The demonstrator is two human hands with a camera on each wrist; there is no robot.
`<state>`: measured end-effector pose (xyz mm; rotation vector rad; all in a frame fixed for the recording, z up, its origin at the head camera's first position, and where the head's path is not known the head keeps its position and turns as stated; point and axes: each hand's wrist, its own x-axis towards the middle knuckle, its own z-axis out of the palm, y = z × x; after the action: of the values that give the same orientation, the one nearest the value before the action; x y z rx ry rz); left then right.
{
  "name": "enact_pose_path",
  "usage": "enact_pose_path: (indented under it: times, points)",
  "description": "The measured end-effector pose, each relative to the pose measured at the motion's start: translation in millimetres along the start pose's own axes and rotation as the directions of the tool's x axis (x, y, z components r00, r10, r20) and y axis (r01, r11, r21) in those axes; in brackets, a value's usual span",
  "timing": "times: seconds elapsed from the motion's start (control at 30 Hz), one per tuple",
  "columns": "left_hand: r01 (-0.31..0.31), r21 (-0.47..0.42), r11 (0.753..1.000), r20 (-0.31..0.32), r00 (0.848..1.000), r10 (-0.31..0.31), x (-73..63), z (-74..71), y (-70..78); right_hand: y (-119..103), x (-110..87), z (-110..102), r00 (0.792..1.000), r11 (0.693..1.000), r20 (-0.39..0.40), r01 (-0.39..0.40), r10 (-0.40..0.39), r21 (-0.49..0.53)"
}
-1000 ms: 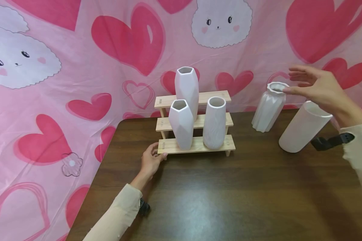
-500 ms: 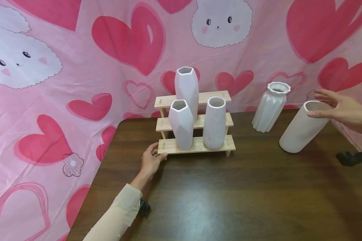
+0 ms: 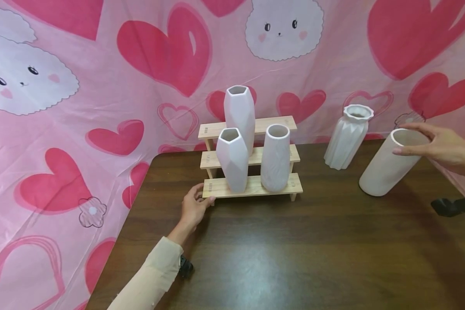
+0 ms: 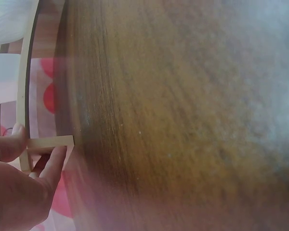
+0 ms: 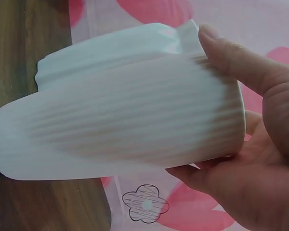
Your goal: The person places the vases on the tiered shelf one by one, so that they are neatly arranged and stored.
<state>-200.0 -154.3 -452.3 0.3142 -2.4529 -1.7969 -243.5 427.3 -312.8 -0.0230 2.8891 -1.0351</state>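
At the right of the head view, my right hand [image 3: 449, 148] holds a white ribbed cylindrical vase [image 3: 387, 168] near its mouth. The right wrist view has the thumb along one side of this vase [image 5: 125, 120] and fingers round the other. My left hand [image 3: 193, 209] grips the front left corner of a three-step wooden stand [image 3: 217, 188]. In the left wrist view its thumb lies on the shelf edge and its fingers are against the short leg [image 4: 50, 141]. The stand bears a tall faceted vase [image 3: 240, 110], a shorter faceted vase [image 3: 232, 161] and a round textured vase [image 3: 276, 161].
A white fluted vase with a scalloped rim [image 3: 345, 140] stands just left of the held one, near the back of the brown wooden table [image 3: 294, 249]. Behind the table hangs a pink cloth [image 3: 139, 77] with hearts and white faces.
My right hand has come down and right from above the fluted vase to the cylindrical vase and taken hold of its top. The left hand and the stand have stayed put.
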Motion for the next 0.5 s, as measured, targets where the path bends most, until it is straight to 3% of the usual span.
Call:
enact_pose_path:
  times: [0.23, 0.5]
  points:
    - [-0.001, 0.006, 1.0, -0.004, 1.0, 0.001, -0.9, 0.0, 0.8, 2.5, 0.8, -0.2, 0.999, 0.999, -0.033, 0.0, 0.001, 0.047]
    - [0.01, 0.027, 1.0, -0.002, 1.0, -0.01, -0.8, -0.5, 1.4, 0.2, 0.6, -1.0, 0.994, 1.0, -0.108, 0.009, -0.009, -0.005]
